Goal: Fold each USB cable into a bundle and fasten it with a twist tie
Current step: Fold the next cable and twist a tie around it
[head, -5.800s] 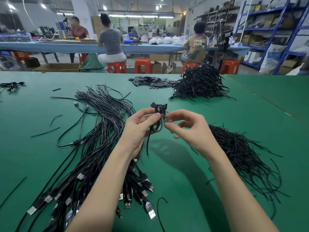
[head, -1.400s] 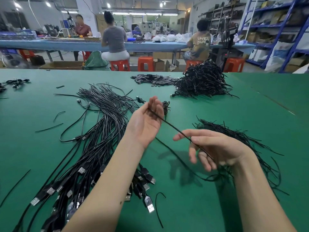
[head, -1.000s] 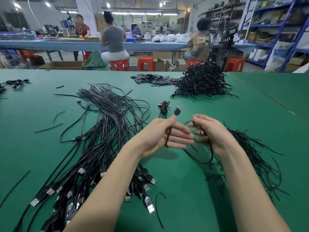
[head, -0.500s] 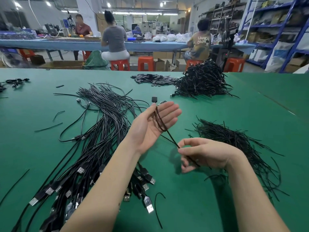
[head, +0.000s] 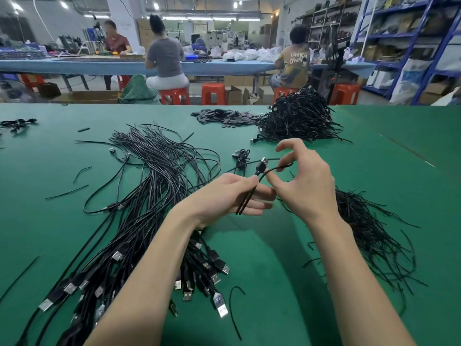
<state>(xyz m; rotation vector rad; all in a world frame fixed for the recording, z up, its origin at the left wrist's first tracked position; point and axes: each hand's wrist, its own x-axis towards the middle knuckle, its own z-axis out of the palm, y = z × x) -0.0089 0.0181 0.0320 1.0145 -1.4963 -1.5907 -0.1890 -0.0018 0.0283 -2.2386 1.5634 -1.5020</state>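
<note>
My left hand [head: 234, 196] pinches a folded black USB cable [head: 245, 199] between thumb and fingers, its loops hanging below my fingers. My right hand [head: 301, 181] is close beside it and holds the same cable's free end, with the USB plug [head: 261, 166] sticking up between the two hands. A long heap of loose USB cables [head: 149, 196] lies to the left under my left forearm. Black twist ties [head: 369, 226] lie in a pile to the right. One tied bundle [head: 241, 157] rests on the green table [head: 287, 283] just beyond my hands.
A large heap of finished bundles [head: 296, 119] sits at the far edge, with flat black pieces [head: 224, 118] beside it. Stray ties [head: 67, 194] lie on the left. Several people sit at a blue bench [head: 99, 66] behind, with orange stools [head: 213, 93].
My hands came together again. The right hand rose from the table's right side to the left hand, bringing the cable's plug end up; another fold now lies in my left hand.
</note>
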